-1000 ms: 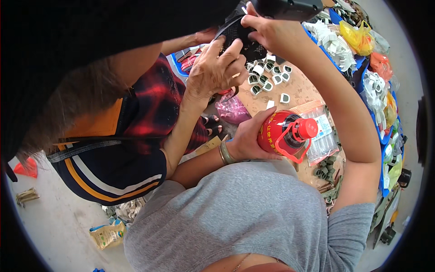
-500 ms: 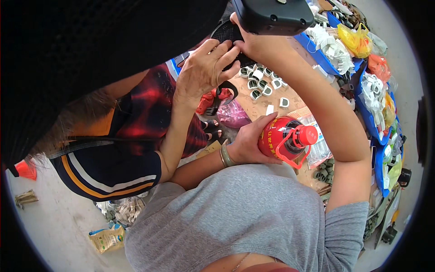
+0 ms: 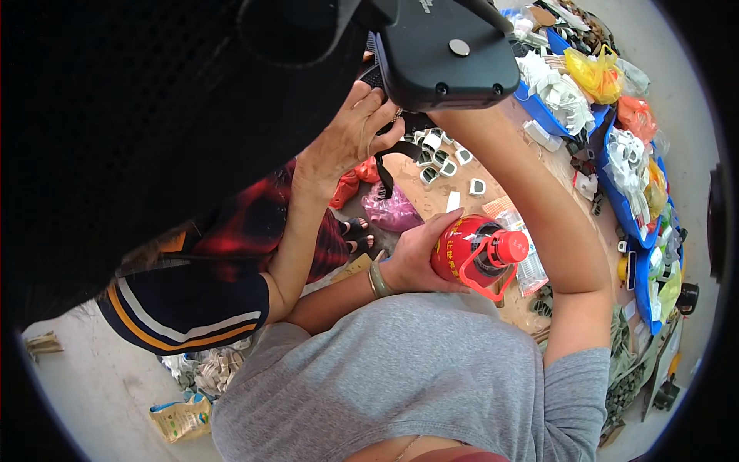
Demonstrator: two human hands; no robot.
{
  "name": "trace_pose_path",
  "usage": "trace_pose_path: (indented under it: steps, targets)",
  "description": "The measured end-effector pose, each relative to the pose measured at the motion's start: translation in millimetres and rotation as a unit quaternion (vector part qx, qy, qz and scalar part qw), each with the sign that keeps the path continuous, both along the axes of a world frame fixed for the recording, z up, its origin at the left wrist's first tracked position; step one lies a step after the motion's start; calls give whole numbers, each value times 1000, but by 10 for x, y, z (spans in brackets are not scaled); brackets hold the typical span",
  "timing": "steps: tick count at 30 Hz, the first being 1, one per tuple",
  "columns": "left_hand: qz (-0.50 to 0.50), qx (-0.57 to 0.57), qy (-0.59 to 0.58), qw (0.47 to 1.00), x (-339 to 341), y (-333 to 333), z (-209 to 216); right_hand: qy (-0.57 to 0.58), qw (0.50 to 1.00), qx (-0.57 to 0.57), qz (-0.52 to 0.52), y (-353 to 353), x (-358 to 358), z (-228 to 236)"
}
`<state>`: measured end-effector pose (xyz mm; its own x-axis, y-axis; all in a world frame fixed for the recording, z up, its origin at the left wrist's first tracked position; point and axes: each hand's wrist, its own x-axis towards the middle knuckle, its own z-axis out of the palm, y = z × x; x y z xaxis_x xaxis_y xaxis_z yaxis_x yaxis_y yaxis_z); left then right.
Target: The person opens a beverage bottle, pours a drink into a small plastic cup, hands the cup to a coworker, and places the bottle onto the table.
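Tan tabletop [image 3: 427,200] spreads below the arms, dotted with small pieces. Above it, the left hand [image 3: 423,258], a bracelet [image 3: 379,280] at its wrist, curls around a red bottle [image 3: 458,246], thumb on one side; the bottle is tilted, its red cap [image 3: 512,246] pointing up and to the right. The right forearm [image 3: 546,200] rises to a black box [image 3: 446,73], which hides the right hand, so I cannot tell how open it is or what it holds. Just left of the box, a co-worker's hand [image 3: 354,135] bends its fingers at black mesh, and a black strap [image 3: 382,173] hangs below it. Under the box lie white and dark-green pieces [image 3: 448,167]; beyond the bottle, a clear packet [image 3: 531,269] is partly covered by the forearm. Past the tabletop's left edge sits a pink bag [image 3: 391,209]. Along its right edge, blue bins [image 3: 543,112] hold white parts, with a yellow bag [image 3: 593,75] among them.
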<state>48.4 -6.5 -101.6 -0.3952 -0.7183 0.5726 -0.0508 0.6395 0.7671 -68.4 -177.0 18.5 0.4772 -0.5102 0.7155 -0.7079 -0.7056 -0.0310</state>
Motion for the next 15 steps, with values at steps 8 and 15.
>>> trace_pose_path:
  steps: [8,15]
  targets:
    - [9,9,3,1000,18,7,1,-12,1000,-22,-1,32,-30,97]
    - [9,5,-6,1000,48,6,20,-27,999,39,-15,41,-12,157]
